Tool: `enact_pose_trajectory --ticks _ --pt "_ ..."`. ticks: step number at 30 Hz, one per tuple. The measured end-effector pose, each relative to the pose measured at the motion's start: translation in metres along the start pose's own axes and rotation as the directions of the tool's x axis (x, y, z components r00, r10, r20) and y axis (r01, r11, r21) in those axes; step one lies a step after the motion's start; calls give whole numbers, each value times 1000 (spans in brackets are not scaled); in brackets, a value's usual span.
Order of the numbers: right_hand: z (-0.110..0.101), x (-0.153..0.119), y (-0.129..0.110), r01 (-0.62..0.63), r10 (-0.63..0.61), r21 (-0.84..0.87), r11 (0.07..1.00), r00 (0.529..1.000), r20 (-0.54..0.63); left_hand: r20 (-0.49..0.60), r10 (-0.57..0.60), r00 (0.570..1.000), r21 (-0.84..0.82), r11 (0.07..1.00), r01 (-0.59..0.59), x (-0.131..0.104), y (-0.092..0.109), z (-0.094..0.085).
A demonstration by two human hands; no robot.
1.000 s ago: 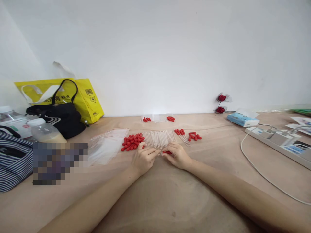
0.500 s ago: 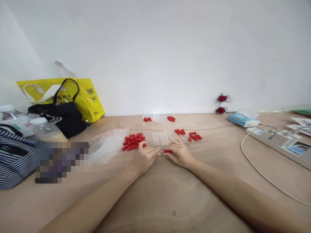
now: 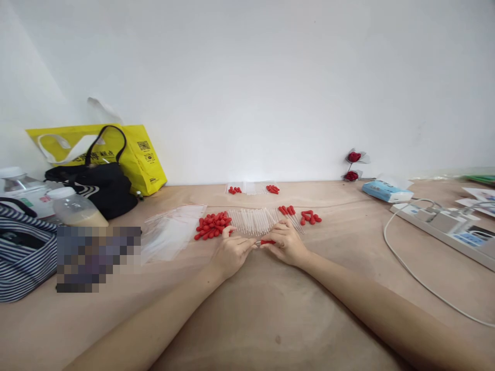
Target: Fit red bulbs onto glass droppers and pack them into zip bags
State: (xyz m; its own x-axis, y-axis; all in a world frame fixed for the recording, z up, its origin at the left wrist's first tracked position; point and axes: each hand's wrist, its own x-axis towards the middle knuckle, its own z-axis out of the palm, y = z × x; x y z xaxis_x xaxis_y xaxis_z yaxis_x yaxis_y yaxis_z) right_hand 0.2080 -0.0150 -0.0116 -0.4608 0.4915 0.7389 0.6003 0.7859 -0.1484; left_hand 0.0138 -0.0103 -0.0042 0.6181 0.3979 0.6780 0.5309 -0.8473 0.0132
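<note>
Between the fingertips of my left hand (image 3: 231,253) is a thin clear dropper tube (image 3: 258,242), mostly hidden by the fingers. My right hand (image 3: 286,245) pinches a red rubber bulb (image 3: 267,241), whose left end meets the tube. Just beyond both hands lies a row of loose clear tubes (image 3: 251,221). A heap of red bulbs (image 3: 212,225) sits at the left of that row. On its right are several droppers with red bulbs on them (image 3: 286,210), and beside these a few loose bulbs (image 3: 310,217).
Clear zip bags (image 3: 174,232) lie to the left. Against the wall is a packed bag (image 3: 253,187) of tubes and bulbs. A yellow bag (image 3: 149,159), a black bag (image 3: 108,188) and a bottle (image 3: 77,208) stand far left. Tissues (image 3: 386,190) and a power strip (image 3: 441,221) are at right.
Almost nothing differs. The two hands stay together with the tube and bulb end to end, shifted only very slightly.
</note>
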Motion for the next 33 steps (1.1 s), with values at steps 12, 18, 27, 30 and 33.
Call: enact_pose_trajectory --ticks 12,18,27,30,33 --pt "-6 -1 -1 -266 263 269 926 964 48 -27 -53 998 -23 998 52 0 -2 -1" --pt "0 5 -6 -401 441 561 725 895 69 -64 -41 997 -32 999 39 0 -2 0" --pt "-7 13 13 -433 458 541 721 884 98 -69 -90 994 -10 996 90 3 0 -6" --pt "-18 23 41 -516 600 550 657 799 33 -36 -153 988 56 986 155 3 1 -10" --pt "-34 31 75 -734 774 337 590 633 23 -4 -182 983 79 980 182 2 -1 -9"
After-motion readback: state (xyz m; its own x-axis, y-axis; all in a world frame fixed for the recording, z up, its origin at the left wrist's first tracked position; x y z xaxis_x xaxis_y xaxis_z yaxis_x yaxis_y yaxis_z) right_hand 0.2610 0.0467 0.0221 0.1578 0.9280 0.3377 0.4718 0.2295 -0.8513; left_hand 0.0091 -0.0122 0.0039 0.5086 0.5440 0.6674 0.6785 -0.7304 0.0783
